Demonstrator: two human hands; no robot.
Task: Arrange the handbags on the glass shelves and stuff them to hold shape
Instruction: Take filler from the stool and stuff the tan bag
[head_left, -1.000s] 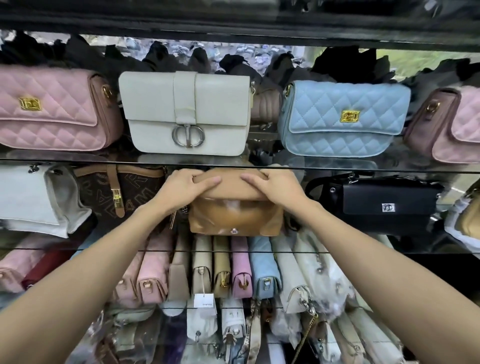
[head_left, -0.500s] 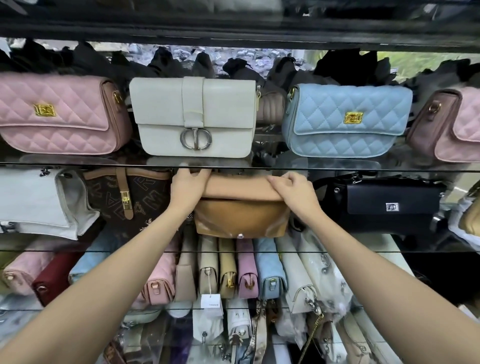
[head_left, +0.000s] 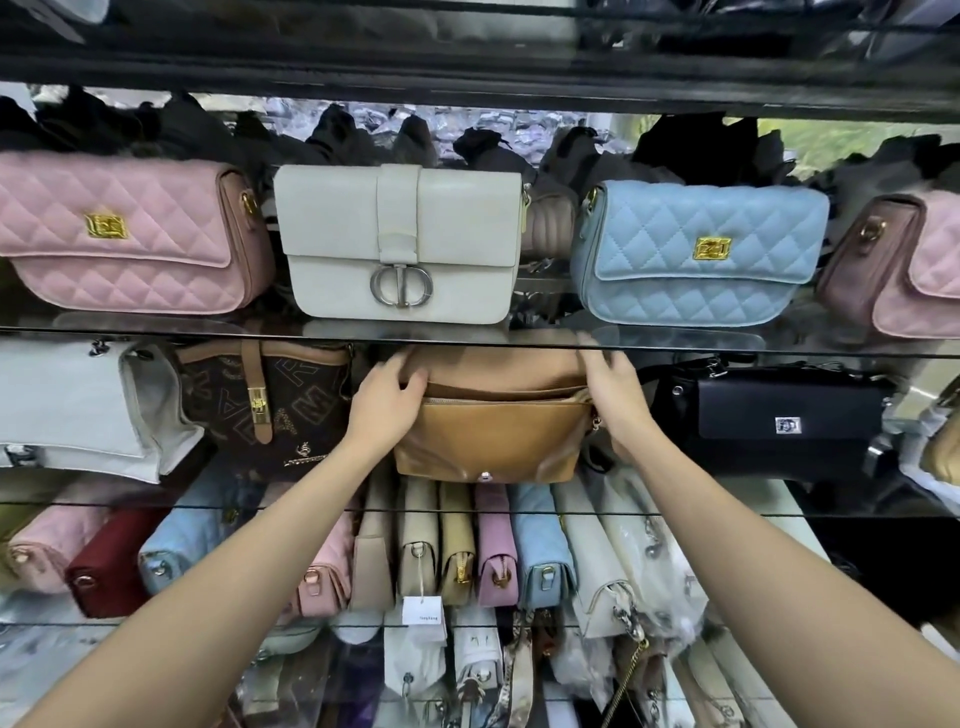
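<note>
Nearest, on the lowest shelves, many slim bags stand on edge in a packed row; I cannot count them surely.

Above them, on the middle glass shelf (head_left: 727, 512), sits the tan handbag (head_left: 488, 441), between a brown monogram bag (head_left: 265, 400) on its left and a black bag (head_left: 779, 415) on its right. A second ago both hands pressed flat on its closed flap. Now the flap is lifted back and the zip line shows. The left hand (head_left: 387, 397) has fingers curled over the top left corner, gripping it. The right hand (head_left: 610, 387) touches the top right with straight, spread fingers and holds nothing. I judge the bag is placed and being opened for stuffing, or checked.

Farther, on the upper shelf, I count four front bags: two pink quilted bags (head_left: 124, 239), one white bag (head_left: 400, 244), one blue quilted bag (head_left: 696, 249).
</note>
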